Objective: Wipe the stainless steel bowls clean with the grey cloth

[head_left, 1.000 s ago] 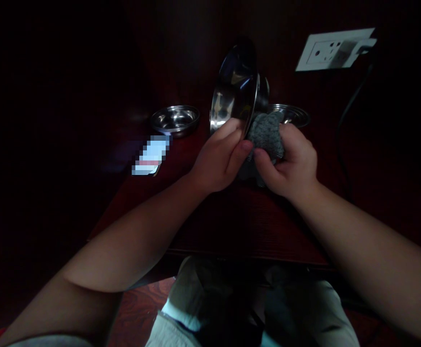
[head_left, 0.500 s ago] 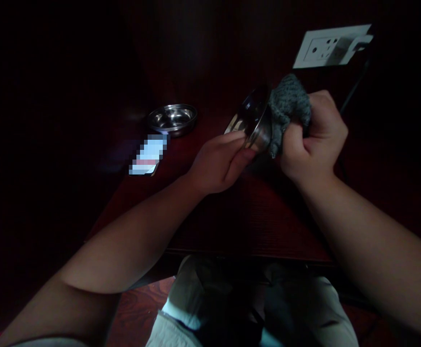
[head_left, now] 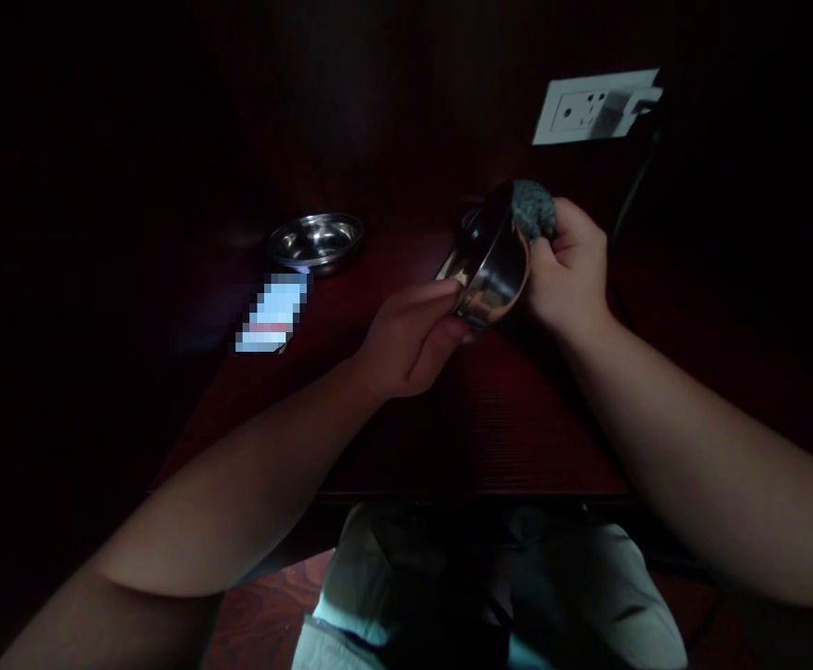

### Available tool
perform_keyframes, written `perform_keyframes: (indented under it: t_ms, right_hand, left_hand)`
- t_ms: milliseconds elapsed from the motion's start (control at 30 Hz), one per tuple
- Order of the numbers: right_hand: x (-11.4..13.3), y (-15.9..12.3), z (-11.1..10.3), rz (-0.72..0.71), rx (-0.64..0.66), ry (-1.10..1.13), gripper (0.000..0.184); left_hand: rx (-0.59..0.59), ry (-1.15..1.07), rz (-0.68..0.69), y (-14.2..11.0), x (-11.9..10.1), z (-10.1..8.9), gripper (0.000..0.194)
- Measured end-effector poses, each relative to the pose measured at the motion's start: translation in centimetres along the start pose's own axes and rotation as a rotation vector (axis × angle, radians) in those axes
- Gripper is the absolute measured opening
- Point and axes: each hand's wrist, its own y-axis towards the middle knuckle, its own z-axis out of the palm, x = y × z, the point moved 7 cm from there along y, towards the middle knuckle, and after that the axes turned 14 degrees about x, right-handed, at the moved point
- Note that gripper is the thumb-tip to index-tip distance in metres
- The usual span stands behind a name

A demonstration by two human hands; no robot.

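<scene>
My left hand (head_left: 417, 340) grips the rim of a shiny metal bowl (head_left: 496, 287), fingers inside and thumb on the outer wall. The bowl is tipped on its side above the table, its mouth facing left. In my right hand (head_left: 574, 270) a grey-green cloth (head_left: 535, 209) is bunched and pressed against the outside of the bowl near its upper right. Part of the cloth is hidden by the fingers and the bowl.
Another metal bowl (head_left: 317, 244) stands upright on the dark red table (head_left: 518, 437) to the left. A lit phone (head_left: 273, 314) lies just in front of it. At the back right is a wall socket (head_left: 596, 107) with a plug and a hanging cable (head_left: 635, 191).
The cloth has shifted along the outer wall toward the bowl's upper rim, baring more of its side. Both hands sit slightly further left in view, as the whole view has moved a little.
</scene>
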Motion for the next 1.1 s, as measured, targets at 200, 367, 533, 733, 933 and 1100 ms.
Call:
perform_keyframes:
  t_ms: [200,367,533,733,933,1100]
  right_hand:
    - [-1.2,0.0,0.9,0.048,0.079,0.112,0.015]
    - [-1.3,-0.3,2.5,0.103,0.214,0.249,0.014]
    - [-0.2,-1.4,5.7,0.150,0.461,0.398,0.015]
    - [1.1,-1.8,6.4,0.075,0.539,0.324,0.010]
    - [1.8,-1.8,5.8,0.076,0.507,0.327,0.014]
    - [2.9,-1.9,6.2,0.097,0.531,0.425,0.019]
  left_hand:
    - [-0.106,-0.055,0.069,-0.1,-0.7,-0.5,0.049]
    - [-0.220,0.006,0.028,-0.4,-1.3,-1.2,0.052]
    - [-0.302,0.053,-0.003,-1.0,-0.8,-1.6,0.053]
    - [-0.275,0.010,-0.050,-0.8,0.7,-1.3,0.051]
    - [-0.231,-0.045,-0.061,-0.4,1.4,-1.0,0.050]
    - [-0.217,-0.027,-0.106,-0.4,1.7,-1.0,0.049]
